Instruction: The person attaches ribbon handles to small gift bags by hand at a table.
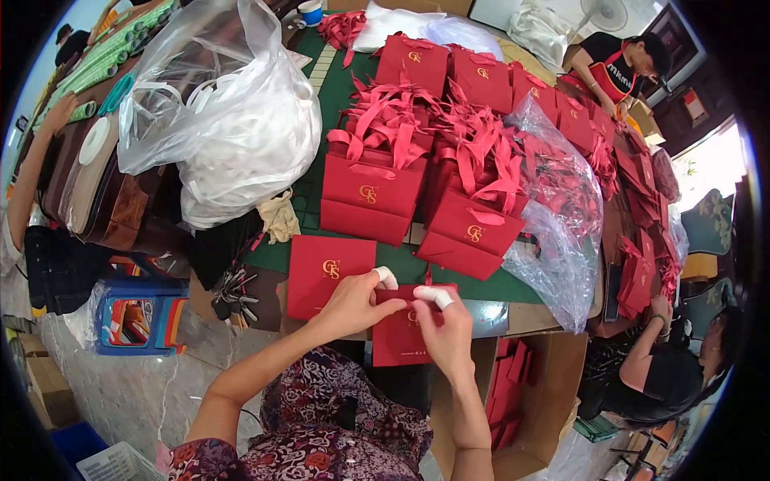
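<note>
At the table's near edge both hands work at the top of a small red paper bag (393,346) with a gold emblem. My left hand (353,305) grips its upper edge, thumb stretched along the fold. My right hand (447,327) pinches the same edge from the other side. White wrappings cover a fingertip of each hand. A short piece of red ribbon (428,276) sticks up behind the bag's edge. Beside my left hand, a flat red paper bag (309,268) lies on the green mat (269,255).
Standing bags with red ribbon handles (373,192) fill the mat ahead. Left of them is a clear plastic sack of white strips (249,136). A cardboard box (553,401) with red pieces stands below right. Co-workers are at the right, and a blue stool (140,321) at the left.
</note>
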`<action>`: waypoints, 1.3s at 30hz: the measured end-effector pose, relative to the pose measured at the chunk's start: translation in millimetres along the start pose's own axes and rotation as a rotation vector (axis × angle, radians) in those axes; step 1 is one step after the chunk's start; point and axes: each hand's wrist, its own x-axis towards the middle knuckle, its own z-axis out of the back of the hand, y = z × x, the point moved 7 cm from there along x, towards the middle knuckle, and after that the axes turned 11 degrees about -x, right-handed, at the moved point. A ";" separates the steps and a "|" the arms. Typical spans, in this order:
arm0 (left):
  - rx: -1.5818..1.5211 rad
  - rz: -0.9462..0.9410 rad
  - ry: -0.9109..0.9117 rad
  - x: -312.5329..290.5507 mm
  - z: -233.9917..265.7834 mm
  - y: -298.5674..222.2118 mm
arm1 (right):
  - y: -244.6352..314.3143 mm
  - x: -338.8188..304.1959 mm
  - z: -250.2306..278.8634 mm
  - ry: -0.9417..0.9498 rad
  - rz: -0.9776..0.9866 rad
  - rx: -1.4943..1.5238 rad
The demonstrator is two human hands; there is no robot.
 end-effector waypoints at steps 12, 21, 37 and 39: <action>0.227 -0.399 -0.089 -21.9 -14.7 -32.9 | -11.0 31.6 -2.8 0.335 0.268 -0.164; 0.308 -0.545 0.004 -36.9 -14.5 -46.5 | -29.0 38.8 -26.0 0.690 0.018 -0.108; 0.215 -0.449 -0.058 -24.8 -4.8 -44.9 | -48.8 48.6 -39.4 0.434 -0.229 0.132; 0.190 -0.382 0.012 -26.7 -20.6 -47.2 | -71.7 57.9 -35.7 0.352 -0.290 0.149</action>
